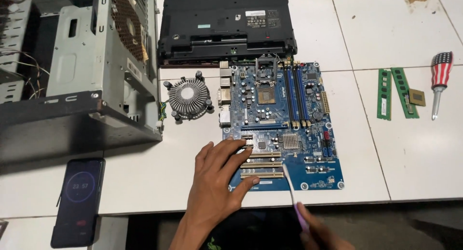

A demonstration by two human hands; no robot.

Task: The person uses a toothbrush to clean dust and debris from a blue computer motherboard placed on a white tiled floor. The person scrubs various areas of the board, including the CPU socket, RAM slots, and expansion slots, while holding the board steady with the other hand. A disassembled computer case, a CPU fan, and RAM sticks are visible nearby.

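Head view: left hand [214,180] spread on blue motherboard [284,129] — right hand [320,233] pinching a thin brush [292,192].

The left hand [214,182] is pressing on the blue motherboard [284,129] while the right hand [320,235] is holding a thin brush [292,192] over its slots.

Two bare hands, nothing worn

The left hand [212,189] and its forearm are uncovered: no sleeve, glove, ring or watch shows. Only the top of the right hand [320,233] shows at the bottom edge, blurred, also ungloved, its wrist cut off.
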